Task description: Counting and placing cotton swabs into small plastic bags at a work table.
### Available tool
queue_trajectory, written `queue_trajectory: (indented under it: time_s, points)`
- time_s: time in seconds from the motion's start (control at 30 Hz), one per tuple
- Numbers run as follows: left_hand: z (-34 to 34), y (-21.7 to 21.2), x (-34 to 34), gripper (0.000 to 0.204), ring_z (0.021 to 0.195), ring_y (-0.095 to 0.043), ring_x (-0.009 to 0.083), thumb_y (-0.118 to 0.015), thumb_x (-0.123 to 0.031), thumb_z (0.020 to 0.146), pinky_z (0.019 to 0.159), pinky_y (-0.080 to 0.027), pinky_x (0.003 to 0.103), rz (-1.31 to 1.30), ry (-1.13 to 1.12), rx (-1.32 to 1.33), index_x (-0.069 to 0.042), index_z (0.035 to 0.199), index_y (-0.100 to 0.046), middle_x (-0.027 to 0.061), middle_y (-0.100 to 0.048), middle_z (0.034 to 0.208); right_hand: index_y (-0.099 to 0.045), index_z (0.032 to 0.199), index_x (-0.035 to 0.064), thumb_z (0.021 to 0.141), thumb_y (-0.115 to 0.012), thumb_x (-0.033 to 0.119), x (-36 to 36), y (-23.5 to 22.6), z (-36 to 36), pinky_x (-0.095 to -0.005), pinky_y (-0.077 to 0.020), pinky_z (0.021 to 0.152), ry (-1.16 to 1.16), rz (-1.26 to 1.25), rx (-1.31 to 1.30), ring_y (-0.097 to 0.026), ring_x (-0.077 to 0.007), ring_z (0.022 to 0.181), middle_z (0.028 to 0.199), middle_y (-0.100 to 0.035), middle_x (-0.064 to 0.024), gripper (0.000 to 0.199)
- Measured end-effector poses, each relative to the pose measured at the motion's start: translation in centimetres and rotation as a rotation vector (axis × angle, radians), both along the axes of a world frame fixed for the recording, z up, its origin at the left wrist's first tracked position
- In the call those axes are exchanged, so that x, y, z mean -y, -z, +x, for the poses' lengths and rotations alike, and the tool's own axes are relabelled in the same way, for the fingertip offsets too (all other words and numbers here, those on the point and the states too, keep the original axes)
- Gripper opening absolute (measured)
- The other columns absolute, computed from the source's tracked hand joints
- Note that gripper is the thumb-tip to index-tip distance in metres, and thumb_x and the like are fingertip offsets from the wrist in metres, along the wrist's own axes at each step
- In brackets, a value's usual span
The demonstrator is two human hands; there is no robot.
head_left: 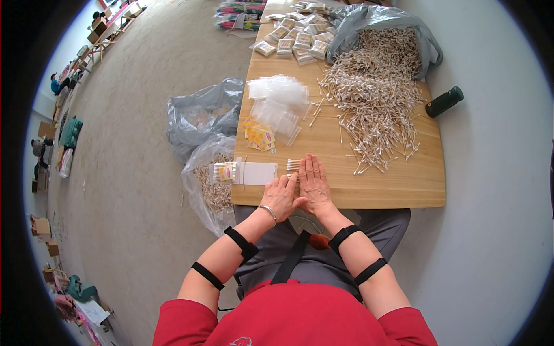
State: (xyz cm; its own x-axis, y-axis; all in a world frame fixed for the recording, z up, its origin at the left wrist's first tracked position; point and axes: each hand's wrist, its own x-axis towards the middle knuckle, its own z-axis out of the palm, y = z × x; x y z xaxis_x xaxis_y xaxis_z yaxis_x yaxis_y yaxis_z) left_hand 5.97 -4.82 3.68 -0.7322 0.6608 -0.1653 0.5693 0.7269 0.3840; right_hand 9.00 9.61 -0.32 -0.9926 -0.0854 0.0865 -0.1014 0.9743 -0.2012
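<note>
My right hand (pixel 312 183) lies flat, fingers together, on a small bunch of cotton swabs (pixel 292 165) near the front edge of the wooden table (pixel 398 184). My left hand (pixel 280 196) rests beside it, touching its thumb side, fingers bent toward the swabs. Just left of my hands lies a clear packet (pixel 245 172) partly filled with swabs and a yellow label. A big heap of loose cotton swabs (pixel 375 98) covers the right half of the table.
A pile of empty clear bags (pixel 278 98) and yellow label cards (pixel 259 137) lie mid-table. Filled packets (pixel 297 37) sit at the far end beside a grey sack (pixel 375 20). A dark green bottle (pixel 444 101) and plastic bags (pixel 205 115) of swabs lie on the floor.
</note>
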Motion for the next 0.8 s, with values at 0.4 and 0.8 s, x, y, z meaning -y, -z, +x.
queue_trajectory:
  time_s: [0.4, 0.8]
  points:
    - [-0.8, -0.4, -0.8, 0.080, 0.107, -0.051, 0.0313, -0.053, -0.054, 0.085, 0.090, -0.040, 0.042, -0.026, -0.058, 0.096, -0.006, 0.143, -0.026, 0.0156, -0.052, 0.117, -0.013, 0.143, -0.0073, 0.076, -0.054, 0.035, 0.2, -0.9, -0.1, -0.0434, -0.0054, 0.116, 0.016, -0.007, 0.059, -0.005, -0.0350, 0.142, 0.151, -0.008, -0.0238, 0.089]
    - [-1.7, -0.6, -1.2, 0.080, 0.106, -0.056, 0.0341, -0.052, -0.054, 0.086, 0.089, -0.043, 0.044, 0.001, -0.095, 0.181, -0.005, 0.143, -0.025, 0.0193, -0.055, 0.117, -0.011, 0.143, -0.0065, 0.073, -0.057, 0.048, 0.2, -0.1, -0.2, -0.0434, -0.0017, 0.116, 0.030, 0.080, 0.080, -0.001, -0.0344, 0.142, 0.152, -0.005, -0.0236, 0.100]
